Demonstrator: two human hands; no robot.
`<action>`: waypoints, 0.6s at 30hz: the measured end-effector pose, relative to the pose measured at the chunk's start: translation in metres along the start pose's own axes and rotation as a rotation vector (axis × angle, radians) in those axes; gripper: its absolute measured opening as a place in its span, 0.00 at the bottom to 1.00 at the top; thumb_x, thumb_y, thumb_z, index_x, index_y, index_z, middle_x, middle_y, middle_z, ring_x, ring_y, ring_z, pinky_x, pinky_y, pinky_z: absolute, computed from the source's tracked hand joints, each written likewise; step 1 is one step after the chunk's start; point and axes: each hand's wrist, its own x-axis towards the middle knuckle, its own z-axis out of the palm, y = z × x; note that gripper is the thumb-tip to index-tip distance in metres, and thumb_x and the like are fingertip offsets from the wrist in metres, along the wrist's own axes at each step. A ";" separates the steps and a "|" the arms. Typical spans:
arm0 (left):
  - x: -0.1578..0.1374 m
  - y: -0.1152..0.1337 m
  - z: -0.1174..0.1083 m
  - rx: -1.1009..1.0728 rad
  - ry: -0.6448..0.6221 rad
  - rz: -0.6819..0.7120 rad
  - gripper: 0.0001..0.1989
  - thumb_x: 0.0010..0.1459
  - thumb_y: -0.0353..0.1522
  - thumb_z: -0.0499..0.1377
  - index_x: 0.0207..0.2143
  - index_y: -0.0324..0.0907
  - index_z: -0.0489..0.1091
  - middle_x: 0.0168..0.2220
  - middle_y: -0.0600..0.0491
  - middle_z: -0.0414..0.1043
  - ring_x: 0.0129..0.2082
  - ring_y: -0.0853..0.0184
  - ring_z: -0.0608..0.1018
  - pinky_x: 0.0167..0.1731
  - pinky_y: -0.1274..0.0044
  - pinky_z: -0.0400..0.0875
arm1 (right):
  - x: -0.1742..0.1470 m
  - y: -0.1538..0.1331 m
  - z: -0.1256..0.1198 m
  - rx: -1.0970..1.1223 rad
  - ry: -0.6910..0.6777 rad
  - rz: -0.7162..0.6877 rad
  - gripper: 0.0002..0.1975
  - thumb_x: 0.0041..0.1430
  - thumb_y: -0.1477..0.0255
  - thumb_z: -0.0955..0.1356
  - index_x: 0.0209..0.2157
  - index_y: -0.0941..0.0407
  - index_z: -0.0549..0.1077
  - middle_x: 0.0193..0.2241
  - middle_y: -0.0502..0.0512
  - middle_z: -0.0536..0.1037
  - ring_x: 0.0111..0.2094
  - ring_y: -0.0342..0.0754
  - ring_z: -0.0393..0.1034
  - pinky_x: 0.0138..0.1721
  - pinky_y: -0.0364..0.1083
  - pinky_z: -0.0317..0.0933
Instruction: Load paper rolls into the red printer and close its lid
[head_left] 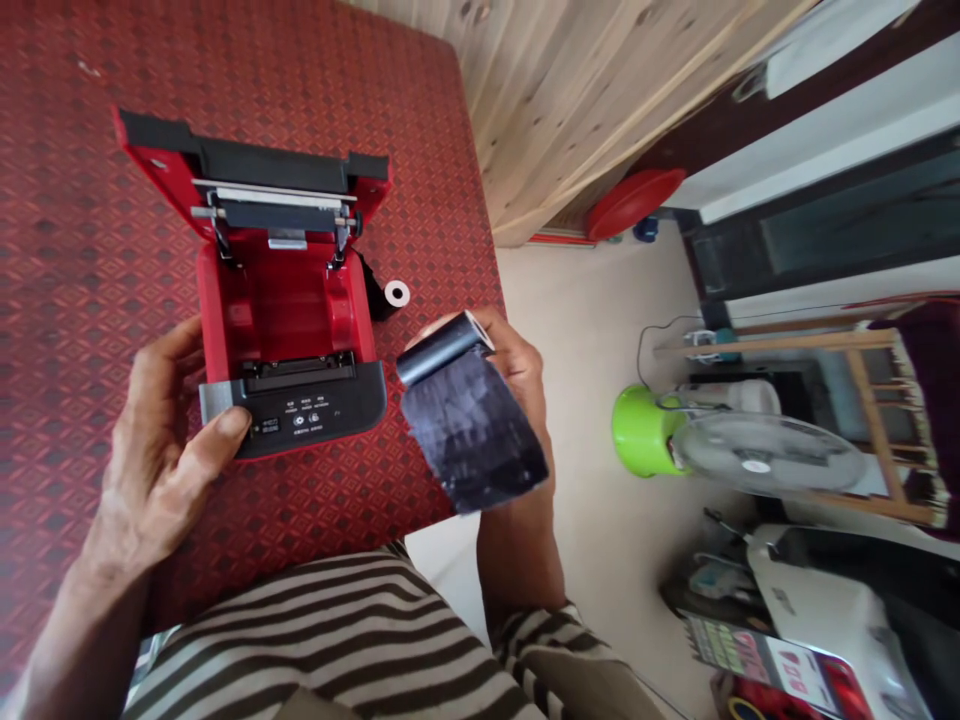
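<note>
- Head view: my right hand [517, 370] grips a dark ribbon roll [444, 347] by its core, just off the table's edge, fingers wrapped behind it and a length of glossy black film [472, 435] hanging loose towards me.
- Head view: I judge the roll light and its film thin, limp and easy to crease or smudge; the stiff core ends look the safest place to hold it, not the sheet.
- Head view: the film shines blue-black with faint ghost marks across it, and the core end shows pale.
- Head view: my left hand [169, 430] steadies the red label printer [289, 330] at its front left corner, thumb pressed on the grey front edge, fingers along the side.
- Head view: the printer sits on a red patterned tablecloth [67, 220] with its lid [255, 165] thrown back and the bay empty; a second small black roll with a white core [391, 294] lies touching its right side.
- Head view: I reckon the printer rigid and fairly heavy.
</note>
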 end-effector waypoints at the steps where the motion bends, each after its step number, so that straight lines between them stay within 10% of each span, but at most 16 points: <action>1: 0.000 -0.001 0.000 -0.005 -0.002 -0.009 0.37 0.65 0.49 0.63 0.72 0.47 0.64 0.63 0.44 0.76 0.60 0.51 0.81 0.56 0.59 0.81 | 0.002 -0.002 0.007 0.039 -0.047 0.002 0.19 0.58 0.48 0.78 0.39 0.47 0.78 0.37 0.51 0.78 0.37 0.51 0.74 0.40 0.52 0.73; 9: -0.003 -0.002 0.001 -0.074 0.004 -0.108 0.40 0.63 0.51 0.65 0.71 0.44 0.64 0.64 0.42 0.74 0.61 0.50 0.79 0.60 0.57 0.78 | 0.008 -0.012 0.031 0.143 -0.139 0.088 0.17 0.58 0.50 0.78 0.42 0.46 0.81 0.32 0.48 0.77 0.25 0.44 0.68 0.25 0.46 0.66; 18: -0.004 0.002 0.000 -0.072 -0.025 -0.181 0.43 0.62 0.52 0.64 0.73 0.41 0.61 0.65 0.40 0.73 0.63 0.45 0.77 0.63 0.51 0.73 | 0.000 -0.029 0.044 0.251 -0.171 0.031 0.20 0.64 0.48 0.75 0.42 0.50 0.83 0.37 0.54 0.86 0.36 0.52 0.80 0.36 0.50 0.77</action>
